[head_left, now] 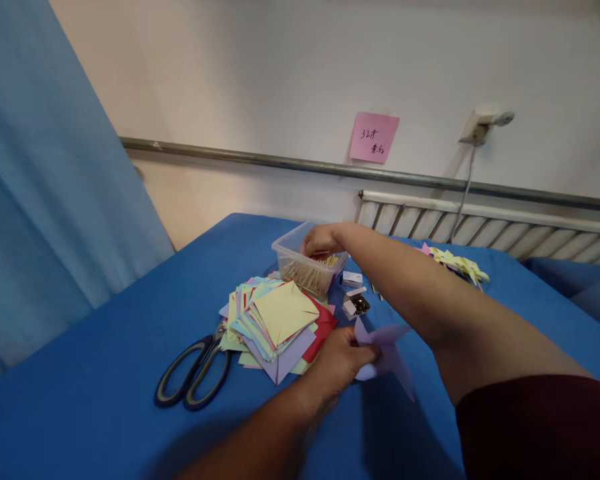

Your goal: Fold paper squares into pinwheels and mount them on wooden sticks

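Note:
My left hand (347, 360) pinches a light purple paper pinwheel (391, 357) with the thumb on its near side. The pinwheel's blades stick out to the right, slightly blurred. My right hand (321, 240) reaches down into a clear plastic tub (293, 257), its fingers curled and the tips hidden. Thin yellowish sticks (307, 275) fill the tub below that hand. A stack of coloured paper squares (285, 313) with cut corners lies left of my left hand, in front of the tub.
Dark-handled scissors (197, 370) lie left of the paper, blades partly under it. An opened small box of metal pins (359, 305) and another small box (351, 279) sit right of the tub. Finished-looking yellow pinwheels (457, 263) lie farther right on the blue cloth (105, 400).

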`<state>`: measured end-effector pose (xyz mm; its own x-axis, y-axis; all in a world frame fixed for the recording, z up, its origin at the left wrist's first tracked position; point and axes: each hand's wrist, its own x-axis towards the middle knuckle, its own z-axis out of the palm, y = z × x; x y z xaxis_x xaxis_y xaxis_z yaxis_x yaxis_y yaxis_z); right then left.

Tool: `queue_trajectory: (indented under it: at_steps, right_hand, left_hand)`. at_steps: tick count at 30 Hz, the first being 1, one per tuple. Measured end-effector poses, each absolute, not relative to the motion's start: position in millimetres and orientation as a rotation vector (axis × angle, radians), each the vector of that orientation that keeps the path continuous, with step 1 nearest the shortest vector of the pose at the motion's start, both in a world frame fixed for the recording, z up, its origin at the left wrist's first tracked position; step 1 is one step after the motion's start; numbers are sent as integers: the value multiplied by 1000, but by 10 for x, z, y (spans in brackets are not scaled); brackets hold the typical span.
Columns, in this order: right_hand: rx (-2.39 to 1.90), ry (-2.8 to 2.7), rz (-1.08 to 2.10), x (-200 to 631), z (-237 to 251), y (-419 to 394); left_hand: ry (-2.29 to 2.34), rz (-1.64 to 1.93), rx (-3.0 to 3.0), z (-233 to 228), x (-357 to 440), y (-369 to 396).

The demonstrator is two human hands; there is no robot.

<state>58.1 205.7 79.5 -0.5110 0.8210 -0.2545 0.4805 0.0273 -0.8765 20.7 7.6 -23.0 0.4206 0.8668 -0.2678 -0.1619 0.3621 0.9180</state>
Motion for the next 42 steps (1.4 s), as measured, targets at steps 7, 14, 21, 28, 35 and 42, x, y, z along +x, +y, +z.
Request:
queue_trajectory:
  at_steps: [7, 14, 21, 28, 35, 42]
  right_hand:
    - [-1292, -1681, 1168, 1071, 1176, 1548]
    - [-1057, -1063, 1489, 1576, 463, -180]
    - [-1037, -882, 1708, 1454, -198, -588]
    - [-936, -864, 1761, 1412, -196, -448]
    - [-953, -868, 1838, 1541, -176, -517]
    - [-1050, -1095, 1449, 1641, -50, -643]
  left_hand:
    - [977, 876, 896, -264, 202, 103]
    - [1127, 1103, 951, -269, 223, 186]
    - [1221, 1209, 1027, -180, 200, 202]
    - [1230, 1127, 1096, -90, 250, 105]
    - [1155, 1099, 1037, -101, 244, 58]
    - [1170, 1101, 1023, -108, 239, 60]
